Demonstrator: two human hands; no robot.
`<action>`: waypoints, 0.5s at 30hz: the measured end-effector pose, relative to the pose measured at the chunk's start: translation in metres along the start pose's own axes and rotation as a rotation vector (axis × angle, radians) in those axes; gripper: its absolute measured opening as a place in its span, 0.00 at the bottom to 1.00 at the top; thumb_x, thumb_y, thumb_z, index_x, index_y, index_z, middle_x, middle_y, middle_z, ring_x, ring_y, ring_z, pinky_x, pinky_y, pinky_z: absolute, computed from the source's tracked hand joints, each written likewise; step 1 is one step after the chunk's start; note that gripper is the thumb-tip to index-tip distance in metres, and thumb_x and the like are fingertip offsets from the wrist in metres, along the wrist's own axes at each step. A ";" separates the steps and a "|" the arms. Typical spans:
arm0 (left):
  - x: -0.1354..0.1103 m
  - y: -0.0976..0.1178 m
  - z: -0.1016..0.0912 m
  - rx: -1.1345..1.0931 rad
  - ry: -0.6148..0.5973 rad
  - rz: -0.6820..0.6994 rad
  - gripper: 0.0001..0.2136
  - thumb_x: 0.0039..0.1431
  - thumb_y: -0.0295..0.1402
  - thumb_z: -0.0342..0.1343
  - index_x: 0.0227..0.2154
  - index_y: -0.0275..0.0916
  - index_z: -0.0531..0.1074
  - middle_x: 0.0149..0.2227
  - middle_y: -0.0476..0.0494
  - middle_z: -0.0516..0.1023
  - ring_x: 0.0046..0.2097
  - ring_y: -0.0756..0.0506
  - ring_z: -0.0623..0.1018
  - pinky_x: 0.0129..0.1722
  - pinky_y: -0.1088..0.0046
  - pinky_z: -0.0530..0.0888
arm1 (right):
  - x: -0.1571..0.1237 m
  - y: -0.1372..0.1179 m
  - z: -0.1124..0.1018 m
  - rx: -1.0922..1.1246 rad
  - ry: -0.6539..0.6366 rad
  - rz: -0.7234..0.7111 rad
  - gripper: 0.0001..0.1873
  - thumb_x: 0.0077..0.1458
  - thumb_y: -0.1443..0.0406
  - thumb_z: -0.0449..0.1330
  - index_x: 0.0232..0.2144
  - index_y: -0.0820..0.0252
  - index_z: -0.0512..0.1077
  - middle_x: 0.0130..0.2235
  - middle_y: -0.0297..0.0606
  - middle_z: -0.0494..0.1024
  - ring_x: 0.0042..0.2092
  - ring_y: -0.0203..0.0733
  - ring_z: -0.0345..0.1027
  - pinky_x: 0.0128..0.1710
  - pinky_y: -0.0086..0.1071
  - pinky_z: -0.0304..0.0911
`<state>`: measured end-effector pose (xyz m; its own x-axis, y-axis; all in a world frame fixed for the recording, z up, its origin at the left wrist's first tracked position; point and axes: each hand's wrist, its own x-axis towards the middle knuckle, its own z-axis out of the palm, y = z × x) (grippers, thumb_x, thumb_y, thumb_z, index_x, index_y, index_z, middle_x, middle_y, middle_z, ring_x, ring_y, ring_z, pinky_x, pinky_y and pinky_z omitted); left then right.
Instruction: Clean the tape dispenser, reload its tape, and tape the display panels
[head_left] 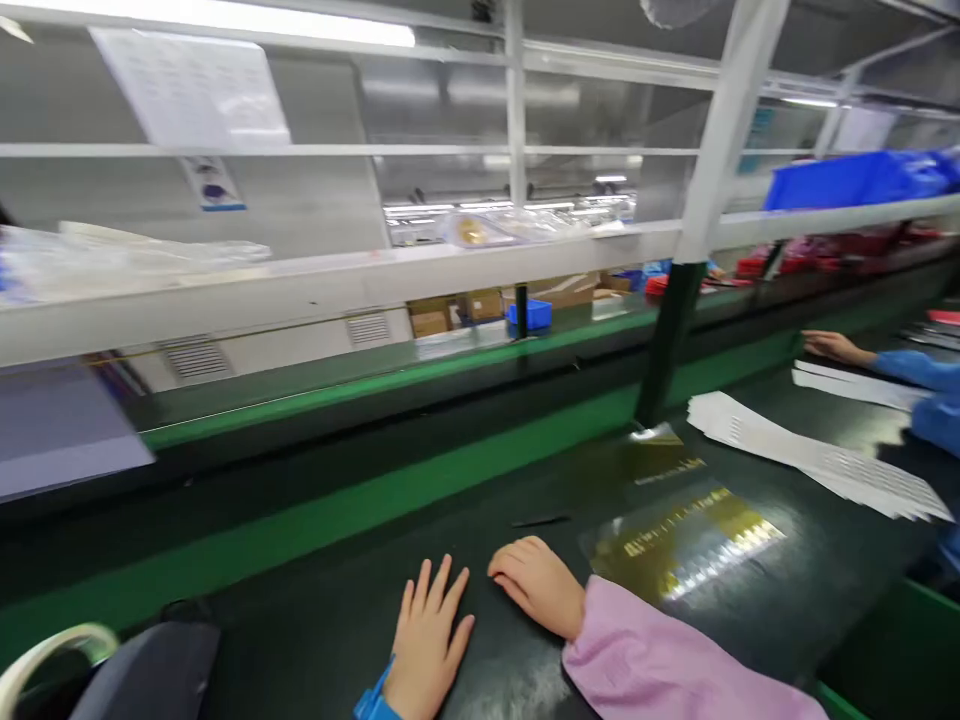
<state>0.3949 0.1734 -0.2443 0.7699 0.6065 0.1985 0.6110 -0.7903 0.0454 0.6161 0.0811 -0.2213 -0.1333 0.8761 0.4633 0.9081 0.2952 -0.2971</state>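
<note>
Left hand (424, 645): palm down over the dark tabletop (315, 630), fingers spread wide, tips toward 12 to 1 o'clock, blue band (377, 698) at the wrist. Right hand (541, 585): just beside it at 2 o'clock, pink sleeve (660, 655), fingers loosely bent and pointing to 9 o'clock; underside hidden, can't tell if it pinches anything. Hands apart.

From the right hand: thin black tool (540, 521) lies near at 12 o'clock, apart from the fingers. Yellow transparent sheet (686, 540), printed and shiny, lies flat between 2 and 3 o'clock, just past the sleeve. Smaller yellow piece (656, 458) farther along at 2 o'clock. Fanned white strips (810, 455), well apart, 2 o'clock; beyond them a co-worker's hand (836, 347) with a blue sleeve, same direction. Green bin (892, 650) at 3 o'clock.

From the left hand: tape roll (101, 640) beside a dark object (154, 670), both at 9 o'clock.
</note>
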 end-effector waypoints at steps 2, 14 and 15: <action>0.005 0.002 -0.005 0.015 -0.044 -0.002 0.24 0.69 0.37 0.46 0.66 0.48 0.63 0.70 0.43 0.60 0.70 0.33 0.60 0.66 0.45 0.63 | 0.002 -0.013 0.001 0.029 -0.060 -0.002 0.11 0.66 0.66 0.60 0.50 0.53 0.72 0.51 0.32 0.79 0.53 0.37 0.71 0.54 0.33 0.61; 0.026 0.005 -0.009 0.028 -0.047 -0.455 0.27 0.69 0.35 0.39 0.70 0.51 0.53 0.71 0.41 0.58 0.72 0.30 0.54 0.63 0.31 0.55 | 0.012 -0.050 0.013 0.077 -0.159 0.187 0.26 0.70 0.53 0.52 0.64 0.55 0.62 0.71 0.37 0.57 0.72 0.45 0.46 0.71 0.55 0.44; 0.027 0.005 -0.007 0.020 -0.049 -0.456 0.27 0.69 0.35 0.39 0.70 0.52 0.52 0.71 0.41 0.58 0.72 0.30 0.53 0.63 0.31 0.53 | 0.012 -0.049 0.013 0.088 -0.159 0.191 0.26 0.70 0.53 0.52 0.65 0.55 0.62 0.71 0.37 0.57 0.72 0.46 0.45 0.71 0.55 0.44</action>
<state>0.4173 0.1847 -0.2314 0.4286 0.8960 0.1163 0.8926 -0.4398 0.0989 0.5646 0.0823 -0.2118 -0.0298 0.9661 0.2565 0.8859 0.1443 -0.4409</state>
